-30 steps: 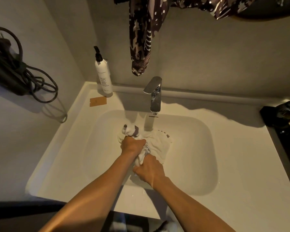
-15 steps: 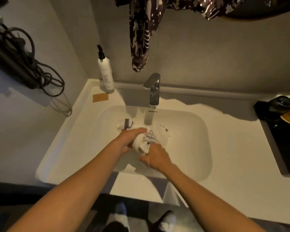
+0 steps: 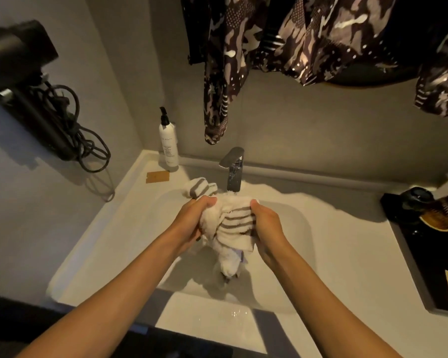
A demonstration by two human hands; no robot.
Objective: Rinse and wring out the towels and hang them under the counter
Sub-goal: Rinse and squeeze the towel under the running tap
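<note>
Both hands are up over the basin and the towel (image 3: 230, 223) is bunched between them, right under the faucet (image 3: 233, 174). The left hand (image 3: 192, 223) has its fingers curled tight round the left end of the white, grey-striped cloth; the right hand (image 3: 267, 223) clamps the right end the same way, thumb on top. A loose tail hangs from the bundle toward the sink (image 3: 321, 241) floor, and a striped end lies up on the far rim just left of the faucet.

This looks like the wringing stage, and here is where it could slip. A soaked towel is heavy and slick, so a weak squeeze may leave it dripping when it goes under the counter. That hanging tail could drop back into whatever water sits in the basin and soak up again. Twist too high and the runoff may spatter the near edge of the counter, where drops already glisten.

Around the action: a pump bottle (image 3: 168, 143) stands at the far left corner with a small tan tag (image 3: 157, 176) beside it, well apart from the hands. A patterned garment (image 3: 217, 86) dangles above the faucet, close enough to brush raised knuckles. A black tray (image 3: 429, 254) with dark items sits on the right, and a hair dryer (image 3: 18, 63) with coiled cord hangs on the left wall.
</note>
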